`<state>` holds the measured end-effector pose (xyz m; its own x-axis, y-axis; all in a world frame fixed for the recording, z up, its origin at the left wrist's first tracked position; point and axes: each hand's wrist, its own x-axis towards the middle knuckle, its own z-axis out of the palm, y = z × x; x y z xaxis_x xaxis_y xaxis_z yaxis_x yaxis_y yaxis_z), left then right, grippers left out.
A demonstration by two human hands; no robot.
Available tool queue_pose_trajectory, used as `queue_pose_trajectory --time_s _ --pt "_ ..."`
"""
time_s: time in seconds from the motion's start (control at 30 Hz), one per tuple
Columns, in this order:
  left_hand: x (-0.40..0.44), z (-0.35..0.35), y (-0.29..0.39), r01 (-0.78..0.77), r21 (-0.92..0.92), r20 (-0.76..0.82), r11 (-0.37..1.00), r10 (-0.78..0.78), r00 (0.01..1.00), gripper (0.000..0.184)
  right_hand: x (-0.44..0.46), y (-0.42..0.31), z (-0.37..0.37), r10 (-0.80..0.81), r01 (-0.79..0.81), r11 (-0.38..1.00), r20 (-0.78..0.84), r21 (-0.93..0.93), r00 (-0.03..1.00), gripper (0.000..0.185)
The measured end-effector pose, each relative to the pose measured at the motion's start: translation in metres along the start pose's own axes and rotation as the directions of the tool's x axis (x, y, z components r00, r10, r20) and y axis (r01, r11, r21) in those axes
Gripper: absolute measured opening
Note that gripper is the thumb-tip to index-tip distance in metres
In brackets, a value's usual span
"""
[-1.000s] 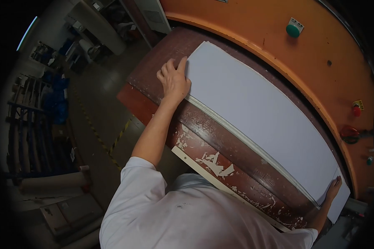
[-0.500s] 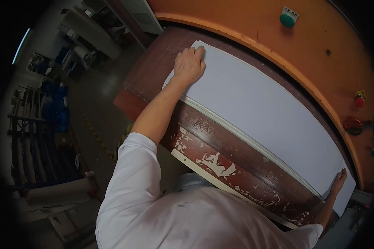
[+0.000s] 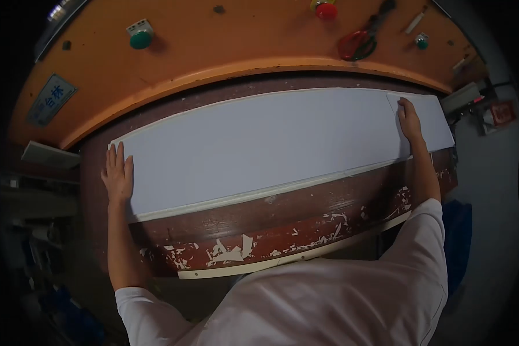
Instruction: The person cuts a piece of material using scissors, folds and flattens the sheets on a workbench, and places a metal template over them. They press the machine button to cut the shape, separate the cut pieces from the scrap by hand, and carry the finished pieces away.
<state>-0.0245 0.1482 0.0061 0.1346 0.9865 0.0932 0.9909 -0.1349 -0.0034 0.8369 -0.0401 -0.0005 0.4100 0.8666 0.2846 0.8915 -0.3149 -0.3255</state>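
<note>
A long stack of white sheets [image 3: 259,144] lies across the dark red work surface, its layered edges showing along the near side. My left hand [image 3: 118,176] rests open on the stack's left end, fingers spread and pointing toward the far side. Near the right end, my right hand [image 3: 409,120] lies on the white surface, fingers bent slightly and partly hidden by the hand itself. It sits beside a thin line that crosses the sheets, like the edge of a separate piece. Nothing is visibly gripped in either hand.
Behind the stack rises an orange machine panel [image 3: 242,43] with a green button [image 3: 140,39], a red button [image 3: 326,10] and hanging red-handled scissors [image 3: 357,45]. Torn white scraps [image 3: 230,251] litter the near ledge. A pale strip [image 3: 248,270] edges the front.
The view has swung to the right, so the stack now runs nearly level across it. Both hands remain at opposite ends of the stack; the left fingers are more spread.
</note>
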Motion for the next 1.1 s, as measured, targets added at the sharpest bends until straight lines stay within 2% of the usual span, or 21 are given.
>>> queue_pose_trajectory --time_s 0.07,0.13,0.2,0.3,0.6,0.7,0.73,0.77,0.8,0.83,0.87,0.93,1.0,1.03,1.07,1.1 --pt "0.000 -0.001 0.000 -0.025 -0.069 -0.018 0.997 0.024 1.000 0.060 0.003 -0.007 -0.013 0.005 -0.005 1.000 0.048 -0.004 0.999 0.038" --pt "0.003 0.010 -0.010 -0.113 -0.100 -0.089 0.989 0.104 0.991 0.058 0.001 -0.012 -0.019 0.077 -0.077 0.994 0.007 0.077 0.997 0.045" --pt "0.005 0.008 -0.013 -0.144 -0.110 -0.106 0.983 0.132 0.986 0.057 0.001 -0.002 -0.015 -0.074 0.063 0.997 -0.265 -0.049 0.961 0.052" --pt "0.001 0.013 -0.014 -0.142 -0.111 -0.097 0.984 0.131 0.987 0.055 -0.011 0.003 -0.003 0.057 -0.079 0.986 -0.152 -0.148 0.987 0.058" --pt "0.007 0.019 -0.020 -0.144 -0.166 -0.155 0.975 0.118 0.981 0.054 -0.013 0.006 0.000 0.062 -0.085 0.988 -0.175 -0.129 0.983 0.058" --pt "-0.004 0.005 -0.004 -0.032 0.165 -0.240 0.986 0.071 0.968 0.051 -0.013 0.003 -0.003 0.065 -0.086 0.987 -0.155 -0.136 0.986 0.057" --pt "-0.010 -0.003 0.011 0.032 0.255 -0.324 0.966 0.054 0.944 0.049 -0.013 0.003 -0.002 0.054 -0.078 0.986 -0.167 -0.145 0.984 0.057" --pt "-0.013 -0.009 0.018 0.027 0.226 -0.325 0.974 0.049 0.945 0.046 -0.012 0.004 -0.001 0.034 -0.062 0.987 -0.183 -0.151 0.982 0.057" --pt "-0.015 -0.021 0.031 0.053 0.166 -0.248 0.985 -0.010 0.969 0.044 -0.012 0.004 -0.001 0.035 -0.062 0.987 -0.179 -0.147 0.983 0.057" --pt "-0.010 -0.004 0.011 -0.016 0.133 -0.292 0.991 0.054 0.955 0.042 -0.010 0.003 -0.001 0.044 -0.071 0.987 -0.179 -0.147 0.983 0.058" --pt "-0.010 -0.004 0.013 0.005 0.154 -0.292 0.988 0.040 0.956 0.043 -0.007 0.001 0.002 0.026 -0.052 0.988 -0.183 -0.143 0.983 0.058" --pt "-0.014 -0.006 0.026 0.107 0.064 -0.260 0.992 -0.087 0.962 0.049 -0.010 0.008 0.001 0.007 -0.036 0.987 -0.188 -0.156 0.982 0.058" --pt "-0.014 0.009 0.019 0.153 -0.004 -0.243 0.988 -0.149 0.958 0.058 -0.009 0.014 0.001 0.013 -0.045 0.985 -0.189 -0.166 0.982 0.060" --pt "-0.017 0.011 0.021 0.142 -0.028 -0.221 0.990 -0.144 0.964 0.062 -0.009 0.007 -0.003 0.022 -0.045 0.988 -0.155 -0.147 0.988 0.061" --pt "-0.022 0.009 0.023 0.150 -0.041 -0.203 0.988 -0.155 0.967 0.067 -0.011 -0.006 -0.009 0.125 -0.141 0.979 -0.116 -0.147 0.985 0.062" --pt "-0.027 0.004 0.028 0.148 -0.050 -0.153 0.988 -0.154 0.976 0.071 -0.010 0.000 -0.007 0.090 -0.101 0.987 -0.093 -0.121 0.992 0.062"
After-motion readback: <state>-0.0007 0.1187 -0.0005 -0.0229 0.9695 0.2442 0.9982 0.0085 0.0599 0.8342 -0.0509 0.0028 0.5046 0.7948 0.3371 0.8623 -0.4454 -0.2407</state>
